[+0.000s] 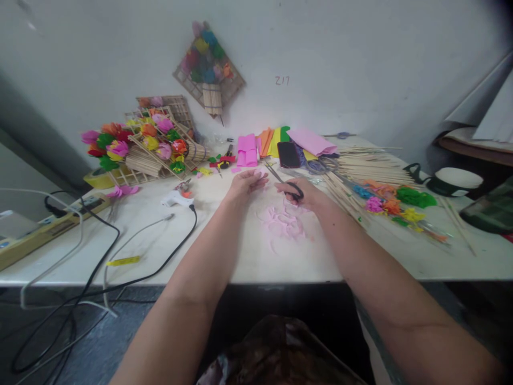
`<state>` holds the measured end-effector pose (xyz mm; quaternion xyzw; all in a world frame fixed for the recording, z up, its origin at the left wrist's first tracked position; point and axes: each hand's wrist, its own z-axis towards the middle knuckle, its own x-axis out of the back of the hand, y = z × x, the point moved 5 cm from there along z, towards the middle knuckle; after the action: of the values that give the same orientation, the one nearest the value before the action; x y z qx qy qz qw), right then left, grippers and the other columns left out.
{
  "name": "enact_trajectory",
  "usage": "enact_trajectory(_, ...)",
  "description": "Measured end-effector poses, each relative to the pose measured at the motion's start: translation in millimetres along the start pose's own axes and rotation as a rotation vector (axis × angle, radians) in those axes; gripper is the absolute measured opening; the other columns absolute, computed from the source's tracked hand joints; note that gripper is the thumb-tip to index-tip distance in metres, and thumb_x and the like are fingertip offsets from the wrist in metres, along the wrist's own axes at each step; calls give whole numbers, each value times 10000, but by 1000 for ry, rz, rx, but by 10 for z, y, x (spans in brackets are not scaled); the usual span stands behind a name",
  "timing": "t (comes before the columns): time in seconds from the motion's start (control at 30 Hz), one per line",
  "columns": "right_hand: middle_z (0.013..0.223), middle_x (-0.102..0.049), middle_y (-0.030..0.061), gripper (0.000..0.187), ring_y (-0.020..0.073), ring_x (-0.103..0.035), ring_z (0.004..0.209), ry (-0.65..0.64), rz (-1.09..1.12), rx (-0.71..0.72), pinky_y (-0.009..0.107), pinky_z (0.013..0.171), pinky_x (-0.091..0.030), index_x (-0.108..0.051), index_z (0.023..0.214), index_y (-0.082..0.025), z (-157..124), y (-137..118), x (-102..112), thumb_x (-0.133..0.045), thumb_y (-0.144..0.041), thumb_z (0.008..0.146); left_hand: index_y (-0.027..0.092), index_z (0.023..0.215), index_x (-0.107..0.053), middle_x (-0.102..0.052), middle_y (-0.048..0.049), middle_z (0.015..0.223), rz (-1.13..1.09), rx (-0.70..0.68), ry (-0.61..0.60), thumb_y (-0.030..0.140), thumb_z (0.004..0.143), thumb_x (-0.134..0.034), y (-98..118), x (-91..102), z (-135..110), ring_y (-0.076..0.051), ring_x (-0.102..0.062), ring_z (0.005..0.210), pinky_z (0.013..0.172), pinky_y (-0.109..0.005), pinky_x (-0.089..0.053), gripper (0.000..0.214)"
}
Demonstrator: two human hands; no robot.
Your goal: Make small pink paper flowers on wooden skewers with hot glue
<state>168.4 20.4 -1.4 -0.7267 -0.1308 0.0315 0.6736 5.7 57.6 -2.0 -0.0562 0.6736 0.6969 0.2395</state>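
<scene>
"White tabletop (244, 262) against a pale wall (340, 48). What hangs up there?"

"A diamond-shaped lattice with bright paper flowers and a bundle of sticks (212, 100), at eleven o'clock from the hands."

"And the hands themselves?"

"Left hand (250, 183): thumb and fingers pinching a small pale pink piece (259, 174). Right hand (298, 194), at three o'clock from it: fingers curled round the dark handles of the scissors (297, 188). The blades aim toward ten o'clock, close to the piece; I can't tell whether they touch it."

"Anything just below?"

"At six o'clock, a loose scatter of curled pink clippings (286, 222), lying on the table between the forearms."

"Beyond the hands?"

"Near twelve, a dark phone (288, 155) among folded coloured papers (266, 143), with a pale pink sheet (315, 141) towards one."

"Off to the sides?"

"At nine from the left hand, a white glue gun (177, 199) with a black cord. At ten, a heap of flower-covered lattices (148, 155). From the right hand, thin wooden sticks (372, 167) fan out at two, and small bright paper flowers (374, 204) lie at three."
</scene>
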Motion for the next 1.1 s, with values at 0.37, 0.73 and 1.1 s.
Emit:
enact_trajectory(0.37,379,-432,-53,375,39,-345,309,-83,60,-35,171,303,-249,-579,688,-121,-144,-128,-97,-714,-466,635,115,742,-621,-695,-83,803,48,-25,16,250,626,-741,-7,17,16,-157,-669,728,703,-256,-515,215)
enact_trajectory(0.73,407,-464,-52,353,45,-374,315,-108,-27,18,172,301,-233,-554,672,-147,-40,-23,-89,-733,-447,622,116,730,-604,-691,-75,785,4,30,19,212,620,-741,-32,-34,-14,-179,-676,720,676,-266,-515,200)
enact_trajectory(1.1,396,-457,-61,318,42,-363,311,-58,-53,41,166,307,-247,-538,658,-154,-38,-29,-113,-727,-409,638,119,731,-577,-680,-49,727,-48,46,70,199,611,-748,-48,-86,-30,-167,-676,703,703,-260,-507,223)
